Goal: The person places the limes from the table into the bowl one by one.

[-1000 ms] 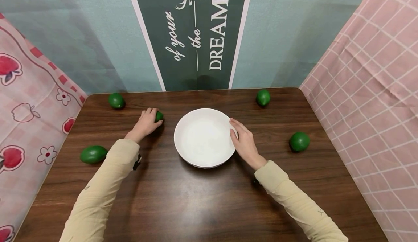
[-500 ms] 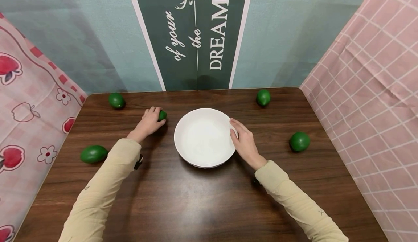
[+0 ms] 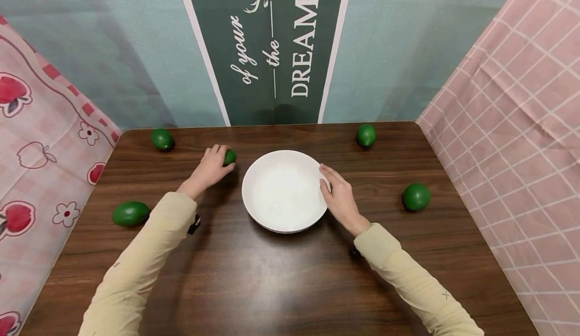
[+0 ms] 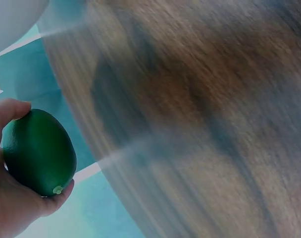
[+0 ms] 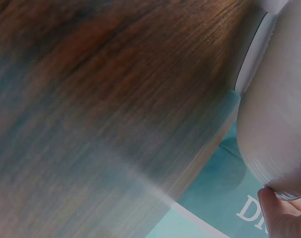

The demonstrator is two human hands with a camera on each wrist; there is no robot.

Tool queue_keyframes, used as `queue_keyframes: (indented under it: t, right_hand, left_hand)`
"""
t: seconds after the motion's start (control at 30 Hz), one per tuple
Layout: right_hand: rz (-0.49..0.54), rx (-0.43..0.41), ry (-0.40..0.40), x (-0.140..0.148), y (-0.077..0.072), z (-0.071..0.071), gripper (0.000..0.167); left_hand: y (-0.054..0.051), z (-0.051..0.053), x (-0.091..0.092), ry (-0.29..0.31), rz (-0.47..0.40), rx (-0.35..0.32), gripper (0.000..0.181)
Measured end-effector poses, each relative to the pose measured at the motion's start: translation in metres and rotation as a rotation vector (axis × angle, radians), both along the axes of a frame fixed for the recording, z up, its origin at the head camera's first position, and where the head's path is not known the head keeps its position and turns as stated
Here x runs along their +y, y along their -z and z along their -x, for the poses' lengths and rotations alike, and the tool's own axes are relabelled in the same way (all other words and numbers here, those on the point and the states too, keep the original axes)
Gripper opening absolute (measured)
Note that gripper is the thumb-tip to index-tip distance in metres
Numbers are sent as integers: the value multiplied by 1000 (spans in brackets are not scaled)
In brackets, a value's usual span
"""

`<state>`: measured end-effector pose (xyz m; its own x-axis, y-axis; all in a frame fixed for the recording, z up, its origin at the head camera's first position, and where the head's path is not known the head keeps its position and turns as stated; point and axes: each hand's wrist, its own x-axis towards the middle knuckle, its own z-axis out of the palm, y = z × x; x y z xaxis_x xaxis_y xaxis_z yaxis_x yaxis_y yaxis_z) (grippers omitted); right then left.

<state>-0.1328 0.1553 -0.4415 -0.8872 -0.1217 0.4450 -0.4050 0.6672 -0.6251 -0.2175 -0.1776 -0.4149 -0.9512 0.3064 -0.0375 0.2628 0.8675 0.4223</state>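
My left hand (image 3: 212,167) grips a smooth, dark green avocado (image 3: 229,157) left of the white bowl (image 3: 284,191). In the left wrist view, thumb and fingers wrap the avocado (image 4: 40,152), with its pale stem end facing down. Whether it touches the table in the head view, I cannot tell. At the bowl's right side, my right hand (image 3: 341,197) rests with fairly straight fingers on the rim. The right wrist view shows fingertips touching the bowl (image 5: 279,114) at its edge; most of that hand is out of frame there.
More avocados lie about the dark wooden table (image 3: 272,285): one at the back left (image 3: 162,139), one at the left (image 3: 130,213), one at the back right (image 3: 366,135) and one at the right (image 3: 416,197). Cloth hangings (image 3: 385,49) border the table's back and sides.
My left hand has moved slightly to the right and away from me with the avocado, closer to the bowl. The right hand and the bowl have stayed put.
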Motion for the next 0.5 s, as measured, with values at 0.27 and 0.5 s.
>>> queue_keyframes:
  t: [0.27,0.5]
  right_hand:
    - [5,-2,3,0,0,0,33]
    - [3,6,0,0,0,1,32]
  left_hand:
    - [-8,-3,4,14,-11,33,52]
    - [-13,-7,9,36,-19,55,51]
